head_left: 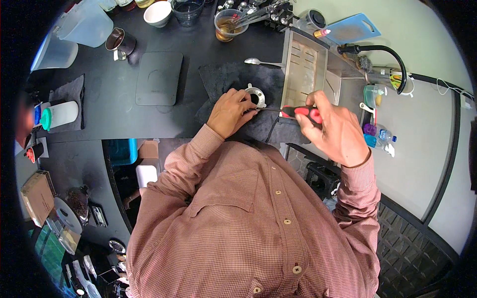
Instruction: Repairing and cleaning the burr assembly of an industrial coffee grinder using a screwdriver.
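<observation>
A small round metal piece (261, 93) with a dark centre lies on a dark cloth (221, 74) at the counter's front edge. My left hand (228, 114) pinches its near left side, with thumb and fingertips against it. In my right hand (339, 131) is a screwdriver (293, 111) with a red and black handle, fingers wrapped round the handle's end. Its thin shaft points left, and the tip meets the metal piece beside my left fingertips. Exactly where the tip sits is hidden by those fingers.
Right of the cloth is a metal sink (304, 59) with a black curved tap (395, 53). A spoon (256, 61) lies beyond the metal piece. Farther left are a flat dark scale (159, 79) and a metal pitcher (120, 42). A cup of utensils (223, 35) stands at the back.
</observation>
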Available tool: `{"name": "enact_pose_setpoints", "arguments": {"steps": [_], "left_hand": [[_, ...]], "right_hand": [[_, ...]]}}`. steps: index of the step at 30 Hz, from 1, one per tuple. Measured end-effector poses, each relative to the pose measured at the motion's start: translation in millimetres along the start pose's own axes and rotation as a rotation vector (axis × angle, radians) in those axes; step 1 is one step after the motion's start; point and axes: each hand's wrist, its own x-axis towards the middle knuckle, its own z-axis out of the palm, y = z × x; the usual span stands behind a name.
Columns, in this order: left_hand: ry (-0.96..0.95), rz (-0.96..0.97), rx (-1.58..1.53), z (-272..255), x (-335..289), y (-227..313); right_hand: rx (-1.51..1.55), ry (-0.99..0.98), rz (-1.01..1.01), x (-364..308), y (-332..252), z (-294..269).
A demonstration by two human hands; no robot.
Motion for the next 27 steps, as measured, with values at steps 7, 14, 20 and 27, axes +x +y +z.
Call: {"name": "enact_pose_setpoints", "arguments": {"steps": [7,14,20,27], "left_hand": [[0.060,0.042,-0.018,-4,1,4],[0.070,0.054,-0.029,-4,1,6],[0.027,0.036,-0.025,-6,2,4],[-0.034,-0.018,-0.053,-11,6,7]], "right_hand": [[-0.147,0.042,0.051,7,-2,3],[0.199,0.082,-0.036,2,5,9],[0.273,0.128,-0.027,1,7,10],[0.262,0.186,-0.042,2,13,16]]}}
